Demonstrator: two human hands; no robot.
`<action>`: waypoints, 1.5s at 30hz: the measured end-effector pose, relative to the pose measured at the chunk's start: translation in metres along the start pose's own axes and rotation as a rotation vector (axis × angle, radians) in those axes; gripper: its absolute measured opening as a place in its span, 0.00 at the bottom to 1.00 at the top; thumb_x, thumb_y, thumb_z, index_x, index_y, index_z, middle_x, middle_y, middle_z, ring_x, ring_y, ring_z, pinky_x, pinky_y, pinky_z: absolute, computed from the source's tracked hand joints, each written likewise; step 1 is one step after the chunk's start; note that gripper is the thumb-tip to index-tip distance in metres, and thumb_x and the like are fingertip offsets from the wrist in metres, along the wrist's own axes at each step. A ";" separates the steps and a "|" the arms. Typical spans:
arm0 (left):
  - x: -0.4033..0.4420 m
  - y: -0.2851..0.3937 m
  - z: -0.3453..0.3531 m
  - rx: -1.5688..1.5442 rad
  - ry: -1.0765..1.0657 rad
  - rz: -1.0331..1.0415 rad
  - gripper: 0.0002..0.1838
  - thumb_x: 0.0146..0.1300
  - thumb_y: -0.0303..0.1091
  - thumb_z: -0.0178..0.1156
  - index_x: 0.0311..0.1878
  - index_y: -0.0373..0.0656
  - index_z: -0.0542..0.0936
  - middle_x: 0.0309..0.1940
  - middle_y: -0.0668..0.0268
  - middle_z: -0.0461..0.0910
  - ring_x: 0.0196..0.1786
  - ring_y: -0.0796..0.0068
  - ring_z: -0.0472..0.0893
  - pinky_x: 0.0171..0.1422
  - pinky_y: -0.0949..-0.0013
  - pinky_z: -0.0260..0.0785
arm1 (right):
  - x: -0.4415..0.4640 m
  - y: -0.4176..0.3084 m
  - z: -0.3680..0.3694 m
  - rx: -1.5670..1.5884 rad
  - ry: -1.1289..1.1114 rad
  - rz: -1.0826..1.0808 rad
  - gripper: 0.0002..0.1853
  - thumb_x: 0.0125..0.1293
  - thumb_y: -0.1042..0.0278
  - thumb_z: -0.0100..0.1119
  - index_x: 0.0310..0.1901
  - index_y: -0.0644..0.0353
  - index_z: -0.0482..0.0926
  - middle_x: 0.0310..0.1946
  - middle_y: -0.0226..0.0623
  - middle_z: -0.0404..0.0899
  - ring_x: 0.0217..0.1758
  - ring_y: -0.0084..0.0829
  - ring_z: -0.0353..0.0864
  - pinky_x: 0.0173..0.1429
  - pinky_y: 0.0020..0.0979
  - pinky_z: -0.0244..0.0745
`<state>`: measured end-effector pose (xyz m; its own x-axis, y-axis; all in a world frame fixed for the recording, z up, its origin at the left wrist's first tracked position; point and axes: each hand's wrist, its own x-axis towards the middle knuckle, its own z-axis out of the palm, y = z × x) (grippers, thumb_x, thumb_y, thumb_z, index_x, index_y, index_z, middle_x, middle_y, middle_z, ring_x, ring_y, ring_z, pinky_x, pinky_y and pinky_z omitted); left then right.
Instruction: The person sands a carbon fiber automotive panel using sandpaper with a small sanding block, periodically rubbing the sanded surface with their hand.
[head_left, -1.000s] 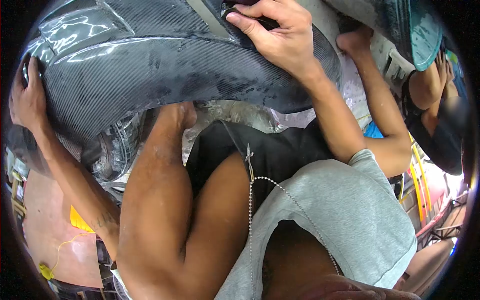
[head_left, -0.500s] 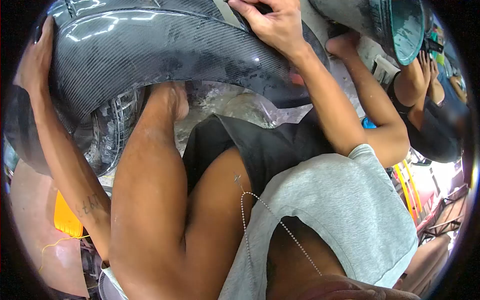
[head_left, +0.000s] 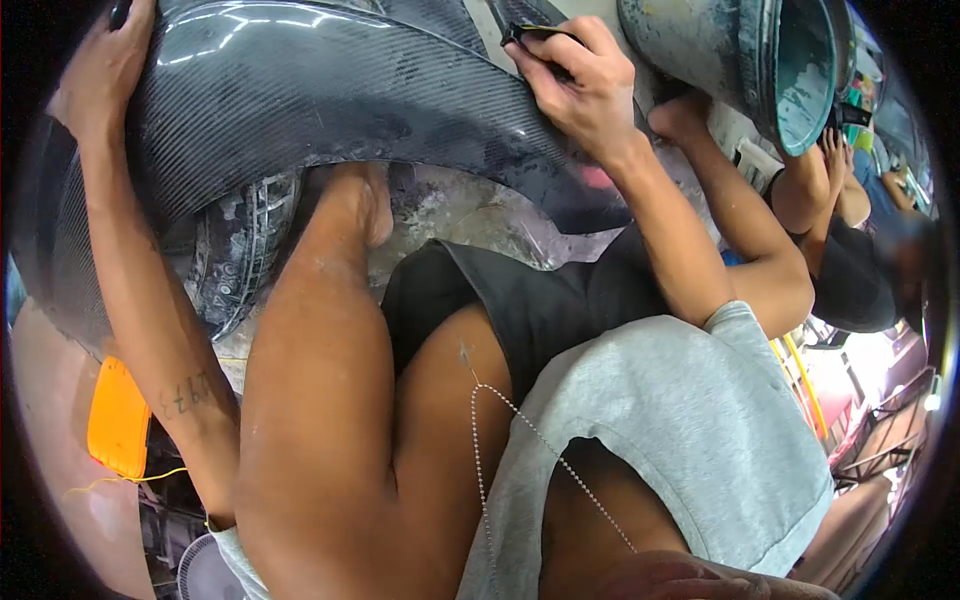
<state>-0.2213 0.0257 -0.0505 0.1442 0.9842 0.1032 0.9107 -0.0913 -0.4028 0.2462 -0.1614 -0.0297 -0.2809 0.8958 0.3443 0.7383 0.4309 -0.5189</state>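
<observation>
A glossy carbon-fibre car fender [head_left: 300,95], its wheel arch curving downward, spans the top of the view. My right hand [head_left: 590,90] is closed round a small black tool [head_left: 530,36] at the fender's upper right edge; its exact kind does not show. At the upper left, my left hand [head_left: 105,80] is bent beside the fender's left part. A bit of something black [head_left: 120,12] shows at its fingers, which the frame's edge partly cuts off. Under the arch stands a dusty tyre [head_left: 245,245].
A large grey bucket [head_left: 720,55] lies tipped at the upper right. Beyond it another person sits with hands together [head_left: 838,155]. My bare foot [head_left: 365,205] is under the arch. An orange object [head_left: 118,418] with a yellow cord and a round grille [head_left: 205,570] are at lower left.
Both hands are seen further right: the left higher, the right lower. The black tool in my right hand shows more clearly. The view has shifted a little, with fender and bucket appearing lower.
</observation>
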 end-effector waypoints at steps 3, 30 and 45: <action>0.002 -0.005 0.021 0.058 -0.084 0.117 0.28 0.79 0.53 0.36 0.80 0.79 0.60 0.71 0.56 0.76 0.72 0.47 0.75 0.71 0.48 0.71 | 0.024 0.006 0.013 0.044 0.029 -0.016 0.07 0.57 0.77 0.73 0.30 0.62 0.80 0.28 0.43 0.73 0.33 0.45 0.75 0.37 0.40 0.70; -0.014 0.052 -0.073 -0.459 0.317 -0.032 0.24 0.60 0.51 0.57 0.49 0.43 0.88 0.62 0.59 0.84 0.72 0.51 0.75 0.73 0.37 0.56 | 0.014 -0.012 0.003 0.048 0.005 0.014 0.08 0.60 0.78 0.70 0.30 0.62 0.78 0.29 0.46 0.72 0.33 0.47 0.74 0.37 0.42 0.69; 0.016 0.055 -0.058 -0.321 0.255 0.241 0.41 0.66 0.72 0.58 0.68 0.46 0.81 0.68 0.51 0.79 0.71 0.52 0.76 0.76 0.49 0.62 | 0.050 0.148 -0.182 -0.228 0.385 0.343 0.15 0.62 0.69 0.71 0.28 0.74 0.80 0.25 0.50 0.82 0.26 0.40 0.79 0.37 0.44 0.76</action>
<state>-0.1461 0.0272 -0.0184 0.4202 0.8639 0.2778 0.9073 -0.3944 -0.1458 0.4530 -0.0729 0.0536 0.2116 0.8576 0.4687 0.8738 0.0488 -0.4838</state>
